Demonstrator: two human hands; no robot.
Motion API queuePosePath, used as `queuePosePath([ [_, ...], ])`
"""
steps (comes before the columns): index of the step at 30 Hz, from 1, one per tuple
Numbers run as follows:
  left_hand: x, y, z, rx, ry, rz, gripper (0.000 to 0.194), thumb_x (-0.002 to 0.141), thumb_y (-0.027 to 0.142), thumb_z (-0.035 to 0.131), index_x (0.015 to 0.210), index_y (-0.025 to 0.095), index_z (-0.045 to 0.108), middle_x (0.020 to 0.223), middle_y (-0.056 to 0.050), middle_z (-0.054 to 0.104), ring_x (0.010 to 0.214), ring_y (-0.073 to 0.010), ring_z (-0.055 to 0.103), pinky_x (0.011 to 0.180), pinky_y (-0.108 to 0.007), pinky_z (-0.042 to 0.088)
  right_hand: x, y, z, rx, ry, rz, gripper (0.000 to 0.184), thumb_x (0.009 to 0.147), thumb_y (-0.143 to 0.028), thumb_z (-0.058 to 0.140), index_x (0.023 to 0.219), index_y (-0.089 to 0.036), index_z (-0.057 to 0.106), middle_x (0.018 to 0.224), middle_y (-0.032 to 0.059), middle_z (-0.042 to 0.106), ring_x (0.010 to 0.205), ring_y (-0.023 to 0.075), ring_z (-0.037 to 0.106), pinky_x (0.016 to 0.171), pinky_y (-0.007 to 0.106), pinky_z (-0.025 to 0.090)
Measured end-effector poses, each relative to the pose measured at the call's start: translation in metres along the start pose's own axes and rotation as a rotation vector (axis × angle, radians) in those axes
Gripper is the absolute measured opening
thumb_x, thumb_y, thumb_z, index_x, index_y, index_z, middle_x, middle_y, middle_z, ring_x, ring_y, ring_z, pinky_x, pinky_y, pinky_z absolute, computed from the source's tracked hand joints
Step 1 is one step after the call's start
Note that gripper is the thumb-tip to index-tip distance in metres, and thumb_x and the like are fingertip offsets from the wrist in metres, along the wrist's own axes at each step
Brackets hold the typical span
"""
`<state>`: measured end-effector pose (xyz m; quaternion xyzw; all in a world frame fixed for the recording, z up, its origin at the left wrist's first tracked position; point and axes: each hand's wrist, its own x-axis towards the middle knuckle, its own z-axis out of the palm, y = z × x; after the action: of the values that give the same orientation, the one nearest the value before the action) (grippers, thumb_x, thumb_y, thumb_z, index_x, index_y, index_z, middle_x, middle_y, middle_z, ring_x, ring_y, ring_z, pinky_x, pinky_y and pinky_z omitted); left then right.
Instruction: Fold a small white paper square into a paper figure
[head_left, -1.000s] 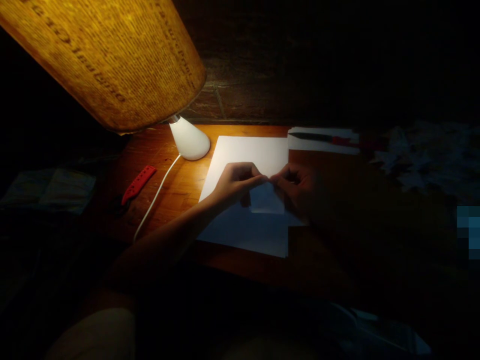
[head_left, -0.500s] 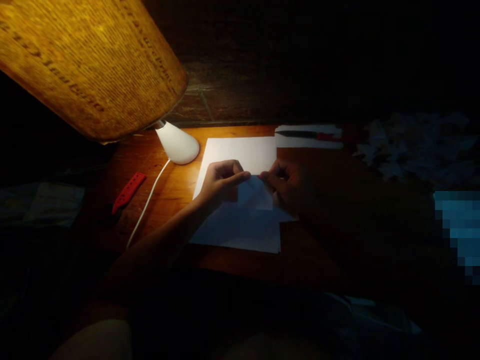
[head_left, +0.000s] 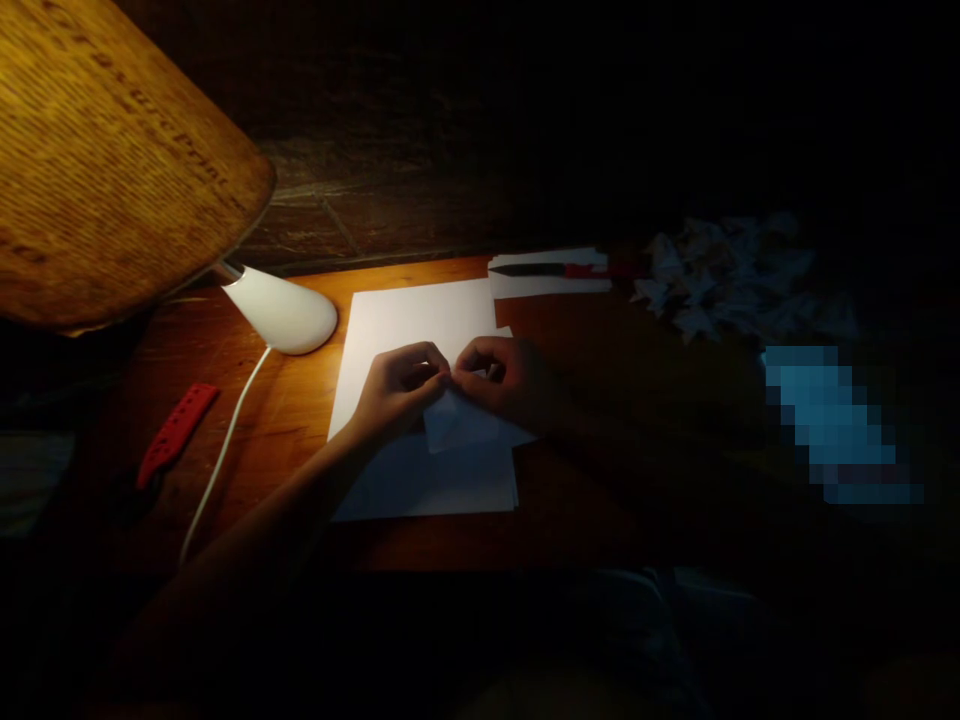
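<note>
A small sheet of white paper [head_left: 459, 422] is held between my two hands, above larger white sheets [head_left: 420, 310] stacked on the wooden table. My left hand [head_left: 397, 382] pinches the small paper's far edge with thumb and forefinger. Right beside it, my right hand [head_left: 499, 375] grips the same edge, the fingertips of both hands close together. Part of the small paper lies in shadow, so any creases in it are hard to make out.
At the left stands a lamp with a white base [head_left: 289, 312] and its cord [head_left: 225, 450]. A red-handled tool [head_left: 178, 430] lies left of the cord. At the back, a dark-bladed knife [head_left: 532, 270] rests on paper slips [head_left: 551, 288]. Folded paper pieces [head_left: 720, 275] are heaped at the right.
My fingertips, apart on the paper's edge half a second ago, have come together again. The view has turned right, so the lamp and table sit further left and a pixelated bright patch shows more fully.
</note>
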<state>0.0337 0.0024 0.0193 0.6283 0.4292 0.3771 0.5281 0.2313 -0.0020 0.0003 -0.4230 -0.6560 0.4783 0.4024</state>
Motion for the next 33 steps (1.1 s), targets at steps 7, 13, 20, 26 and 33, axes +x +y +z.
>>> queuePosePath([
  [7, 0.001, 0.001, 0.000, 0.041, -0.007, 0.028, 0.024, 0.077, 0.030, 0.086, 0.073, 0.015, 0.069, 0.065, 0.000, 0.062, 0.056, -0.0082, 0.053, 0.049, -0.019, 0.038, 0.003, 0.001, -0.002, 0.021, -0.019, -0.040, 0.024, 0.083, -0.043, 0.064, 0.081, -0.020, 0.069, 0.077, 0.0015, 0.071, 0.068, 0.0141, 0.058, 0.065, 0.031, 0.043],
  [13, -0.001, -0.001, 0.001, -0.023, 0.038, -0.033, 0.025, 0.077, 0.030, 0.087, 0.073, 0.016, 0.067, 0.066, 0.001, 0.062, 0.050, -0.0059, 0.048, 0.044, -0.020, 0.034, 0.002, 0.002, 0.001, 0.044, 0.033, -0.028, 0.023, 0.080, -0.043, 0.067, 0.077, -0.021, 0.066, 0.072, -0.0005, 0.067, 0.063, 0.0129, 0.053, 0.059, 0.030, 0.039],
  [20, 0.003, -0.004, 0.000, -0.049, -0.010, -0.030, 0.034, 0.073, 0.037, 0.092, 0.070, 0.014, 0.068, 0.063, 0.001, 0.060, 0.056, -0.0073, 0.053, 0.050, -0.019, 0.037, 0.001, -0.004, 0.000, -0.012, -0.017, 0.001, 0.024, 0.082, -0.044, 0.066, 0.077, -0.021, 0.068, 0.068, -0.0010, 0.063, 0.060, 0.0119, 0.049, 0.057, 0.030, 0.036],
  [26, 0.001, -0.009, -0.004, -0.128, 0.042, -0.170, 0.045, 0.072, 0.051, 0.094, 0.073, 0.018, 0.064, 0.056, 0.004, 0.057, 0.042, -0.0078, 0.052, 0.039, -0.018, 0.034, 0.002, -0.002, 0.003, 0.059, 0.051, 0.065, 0.027, 0.082, -0.048, 0.070, 0.076, -0.022, 0.065, 0.063, -0.0029, 0.056, 0.057, 0.0125, 0.046, 0.054, 0.030, 0.034],
  [33, 0.005, -0.009, -0.015, -0.171, 0.139, -0.219, 0.050, 0.070, 0.057, 0.094, 0.078, 0.019, 0.062, 0.055, 0.006, 0.056, 0.037, -0.0081, 0.052, 0.037, -0.016, 0.037, 0.003, 0.006, 0.005, 0.128, 0.059, 0.111, 0.028, 0.090, -0.049, 0.067, 0.080, -0.023, 0.063, 0.065, -0.0008, 0.058, 0.063, 0.0151, 0.051, 0.054, 0.030, 0.034],
])
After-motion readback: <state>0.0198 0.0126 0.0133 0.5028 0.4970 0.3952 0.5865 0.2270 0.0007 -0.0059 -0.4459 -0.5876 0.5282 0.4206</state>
